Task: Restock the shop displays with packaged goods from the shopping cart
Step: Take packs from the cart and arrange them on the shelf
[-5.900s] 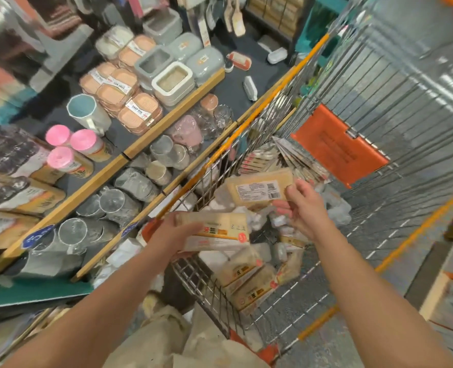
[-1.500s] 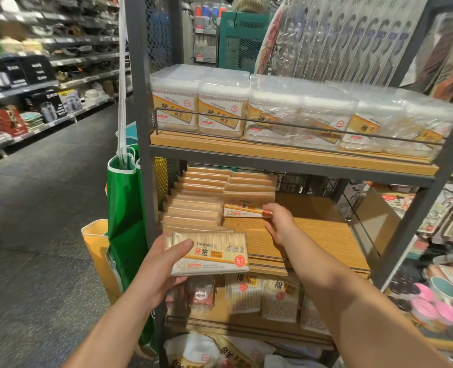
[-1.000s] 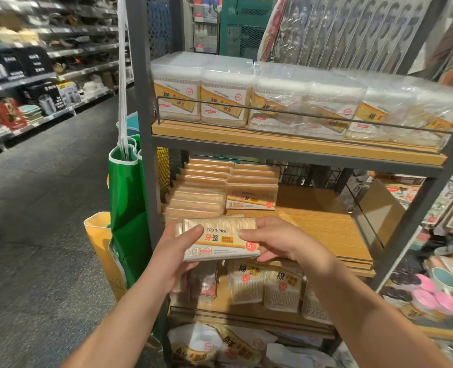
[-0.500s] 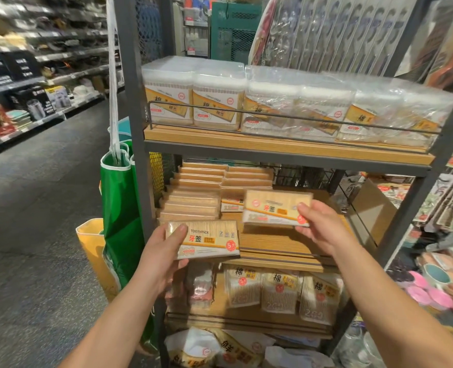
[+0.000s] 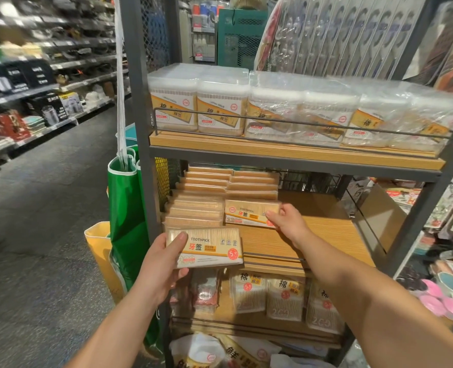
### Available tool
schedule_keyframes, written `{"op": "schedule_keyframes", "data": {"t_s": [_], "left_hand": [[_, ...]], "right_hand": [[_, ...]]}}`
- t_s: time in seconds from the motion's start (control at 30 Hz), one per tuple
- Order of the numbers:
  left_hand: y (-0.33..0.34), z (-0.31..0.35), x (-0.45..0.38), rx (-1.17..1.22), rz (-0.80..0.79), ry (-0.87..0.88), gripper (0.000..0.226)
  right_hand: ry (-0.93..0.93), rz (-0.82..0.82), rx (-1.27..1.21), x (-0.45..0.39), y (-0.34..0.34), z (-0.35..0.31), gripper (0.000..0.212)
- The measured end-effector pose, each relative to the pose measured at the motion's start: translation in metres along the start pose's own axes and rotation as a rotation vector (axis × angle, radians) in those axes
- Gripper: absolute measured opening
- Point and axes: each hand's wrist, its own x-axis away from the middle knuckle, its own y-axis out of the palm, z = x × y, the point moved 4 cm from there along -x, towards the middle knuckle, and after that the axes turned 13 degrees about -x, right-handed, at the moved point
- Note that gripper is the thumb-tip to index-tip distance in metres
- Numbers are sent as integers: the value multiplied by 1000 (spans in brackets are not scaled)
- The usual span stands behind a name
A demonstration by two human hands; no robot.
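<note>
My left hand (image 5: pixel 161 264) grips a flat toothpick pack (image 5: pixel 209 248) by its left end, held in front of the middle wooden shelf (image 5: pixel 326 235). My right hand (image 5: pixel 286 221) pinches the right end of a second toothpick pack (image 5: pixel 246 212), which stands at the front of the right-hand row of toothpick packs (image 5: pixel 254 181). A fuller left-hand row of toothpick packs (image 5: pixel 196 205) stands beside it. The shopping cart is out of view.
The top shelf carries cotton swab boxes (image 5: pixel 222 104) behind a wire rail. Bagged swabs (image 5: pixel 283 298) fill the shelf below. Green and yellow bags (image 5: pixel 124 208) hang on the rack's left post. An aisle floor (image 5: pixel 34 235) opens leftward. Pink-lidded goods (image 5: pixel 438 301) lie at right.
My right hand has carried its toothpick pack forward and down onto the middle shelf, against the front of the right row. My left hand stays put with its pack.
</note>
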Motion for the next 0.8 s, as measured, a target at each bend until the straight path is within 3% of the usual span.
{"op": "schedule_keyframes", "data": {"t_s": [0.13, 0.3, 0.4, 0.6, 0.67, 0.73, 0.8], "left_hand": [[-1, -3, 3, -4, -9, -5, 26], [-1, -3, 3, 5, -24, 4, 27], [-1, -1, 0, 13, -14, 4, 29], [8, 11, -1, 49, -30, 12, 24], [13, 13, -1, 58, -43, 7, 22], [18, 14, -2, 64, -57, 1, 23], [26, 16, -2, 63, -80, -2, 22]], "right_hand": [[18, 15, 143, -14, -4, 0, 32], [17, 52, 240, -19, -2, -4, 28], [38, 130, 290, -24, -2, 0, 43], [79, 200, 207, -16, -6, 0, 60], [31, 234, 148, 3, -8, -15, 53], [62, 13, -28, 29, 2, -33, 39], [217, -324, -156, 57, 22, -43, 42]]}}
